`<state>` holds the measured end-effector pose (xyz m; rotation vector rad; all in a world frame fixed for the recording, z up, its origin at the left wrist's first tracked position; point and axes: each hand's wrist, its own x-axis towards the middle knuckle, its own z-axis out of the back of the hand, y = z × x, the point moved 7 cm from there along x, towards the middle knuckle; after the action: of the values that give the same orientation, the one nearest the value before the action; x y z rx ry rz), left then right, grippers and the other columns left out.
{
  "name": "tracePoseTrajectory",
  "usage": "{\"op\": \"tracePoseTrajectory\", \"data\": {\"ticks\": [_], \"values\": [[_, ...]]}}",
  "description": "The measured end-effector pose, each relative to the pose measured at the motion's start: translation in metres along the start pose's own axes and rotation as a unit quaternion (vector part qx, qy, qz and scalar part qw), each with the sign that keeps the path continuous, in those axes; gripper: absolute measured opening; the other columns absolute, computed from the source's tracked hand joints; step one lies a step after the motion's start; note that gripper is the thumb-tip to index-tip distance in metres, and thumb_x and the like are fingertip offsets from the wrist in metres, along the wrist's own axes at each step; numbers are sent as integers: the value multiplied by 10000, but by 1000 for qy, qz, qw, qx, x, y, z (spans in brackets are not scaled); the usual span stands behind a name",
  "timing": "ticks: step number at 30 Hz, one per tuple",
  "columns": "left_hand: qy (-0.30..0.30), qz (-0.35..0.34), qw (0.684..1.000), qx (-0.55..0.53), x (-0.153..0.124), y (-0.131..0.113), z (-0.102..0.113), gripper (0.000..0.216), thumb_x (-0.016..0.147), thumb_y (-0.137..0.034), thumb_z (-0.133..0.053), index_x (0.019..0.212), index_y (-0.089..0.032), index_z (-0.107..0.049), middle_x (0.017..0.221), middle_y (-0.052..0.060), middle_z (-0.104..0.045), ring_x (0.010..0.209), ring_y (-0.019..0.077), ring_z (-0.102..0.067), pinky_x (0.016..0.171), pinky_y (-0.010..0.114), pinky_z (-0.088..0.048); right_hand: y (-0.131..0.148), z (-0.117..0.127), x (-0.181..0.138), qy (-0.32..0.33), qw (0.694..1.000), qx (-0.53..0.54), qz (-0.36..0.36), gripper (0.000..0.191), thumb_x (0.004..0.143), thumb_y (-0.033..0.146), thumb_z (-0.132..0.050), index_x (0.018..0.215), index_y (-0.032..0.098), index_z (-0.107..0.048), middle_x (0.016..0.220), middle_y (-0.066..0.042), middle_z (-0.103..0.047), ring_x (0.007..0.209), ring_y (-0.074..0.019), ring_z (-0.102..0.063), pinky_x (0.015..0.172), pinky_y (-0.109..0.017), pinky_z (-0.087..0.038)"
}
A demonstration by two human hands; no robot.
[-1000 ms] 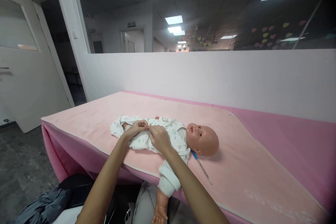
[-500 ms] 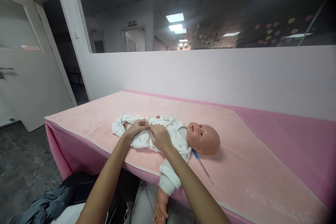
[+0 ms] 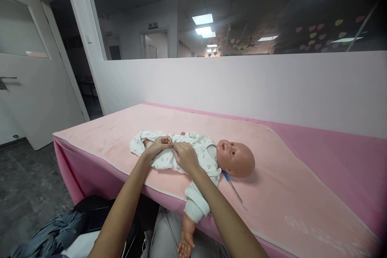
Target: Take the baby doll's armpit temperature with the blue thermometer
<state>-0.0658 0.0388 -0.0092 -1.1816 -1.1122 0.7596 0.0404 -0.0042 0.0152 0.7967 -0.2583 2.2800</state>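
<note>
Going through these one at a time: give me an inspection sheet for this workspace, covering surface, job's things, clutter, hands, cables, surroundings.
Surface: peach sheet over a darker pink cover.
Job's things: doll on its back in a printed outfit, one forearm hanging past the near edge.
Clutter: thin blue-ended stick near the doll's head; grey cloth heaped at lower left.
Hands: left hand and right hand together over the outfit; grip unclear.
Cables: pale strand by the lap, possibly one.
Surroundings: white wall, window, open door.
</note>
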Motion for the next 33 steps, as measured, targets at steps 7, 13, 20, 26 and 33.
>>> {"op": "tracePoseTrajectory", "data": {"ticks": [7, 13, 20, 26, 33], "values": [[1, -3, 1000, -2, 0, 2, 1, 244, 591, -219, -705, 693, -131, -502, 635, -30, -497, 593, 76, -454, 554, 180, -339, 1, 0, 0, -2, 1000, 0, 4, 154, 852, 196, -437, 981, 196, -521, 844, -40, -586, 797, -172, -502, 723, -279, -345], [-4, 1, 1000, -7, 0, 0, 0, 241, 589, -225, -697, 667, -131, -489, 621, -33, -492, 576, 74, -453, 539, 180, -333, 0, -1, 1, 0, 1000, 2, 1, 201, 842, 190, -446, 1031, 197, -515, 879, -47, -595, 807, -177, -509, 731, -286, -348], [-2, 7, 1000, -17, 0, 1, -1, 236, 572, -204, -696, 665, -133, -490, 615, -37, -503, 565, 74, -462, 536, 182, -331, -1, -2, 1, -3, 1000, 7, 2, 199, 844, 197, -442, 1028, 195, -520, 879, -51, -599, 816, -183, -516, 739, -296, -362], [10, 10, 1000, -13, 0, 2, 0, 210, 596, -194, -701, 761, -127, -587, 717, 5, -583, 684, 118, -534, 647, 221, -394, -1, 0, -1, -14, 1000, 27, 0, 237, 842, 189, -434, 1067, 187, -508, 905, -57, -602, 855, -186, -529, 771, -312, -389], [25, 17, 999, -19, 0, 2, 0, 224, 628, -225, -699, 818, -128, -628, 808, 34, -610, 775, 144, -550, 738, 256, -403, 3, 25, -8, -99, 992, 73, -11, 238, 846, 164, -407, 1052, 188, -523, 952, -58, -601, 882, -183, -536, 796, -321, -423]]}}
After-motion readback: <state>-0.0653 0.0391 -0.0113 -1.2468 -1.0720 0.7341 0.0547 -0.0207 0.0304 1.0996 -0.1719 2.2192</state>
